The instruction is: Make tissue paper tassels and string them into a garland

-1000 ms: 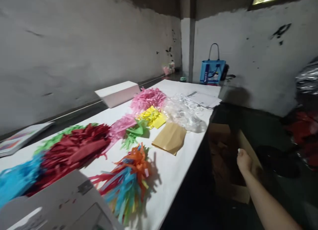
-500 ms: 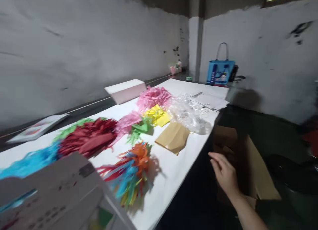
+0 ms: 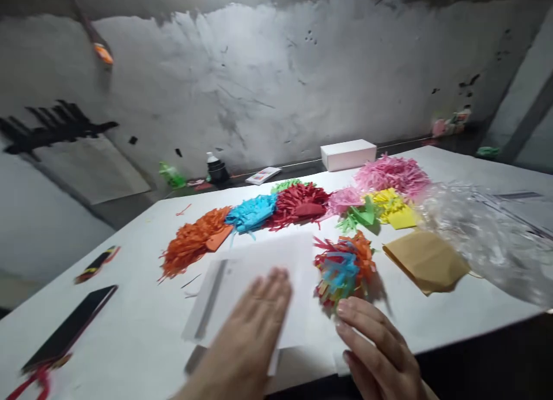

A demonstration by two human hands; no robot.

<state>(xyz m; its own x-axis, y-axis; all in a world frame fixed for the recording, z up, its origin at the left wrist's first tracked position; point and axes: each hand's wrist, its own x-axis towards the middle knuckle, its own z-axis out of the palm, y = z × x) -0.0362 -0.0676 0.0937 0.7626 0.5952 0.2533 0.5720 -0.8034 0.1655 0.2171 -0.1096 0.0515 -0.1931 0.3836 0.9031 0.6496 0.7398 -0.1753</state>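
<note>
My left hand point(image 3: 250, 336) lies flat, fingers together, on a white sheet or flat box point(image 3: 259, 273) near the front edge of the white table point(image 3: 129, 342). My right hand point(image 3: 375, 348) hovers open just right of it, fingertips close to a multicoloured paper tassel point(image 3: 343, 267). Neither hand grips anything. Behind them runs a row of shredded paper bundles: orange point(image 3: 194, 242), blue point(image 3: 253, 211), red point(image 3: 298, 203), pink point(image 3: 391, 172), green point(image 3: 358, 216) and yellow point(image 3: 393, 207).
A brown paper bag point(image 3: 425, 261) and crumpled clear plastic point(image 3: 484, 233) lie to the right. A black phone point(image 3: 71, 328) and a small marker point(image 3: 97, 263) lie at the left. A white box point(image 3: 348, 153) stands at the far edge by the wall.
The view has swung left to face the table. My right hand came up from the cardboard box beside the table to the tabletop. My left hand now rests on the white sheet.
</note>
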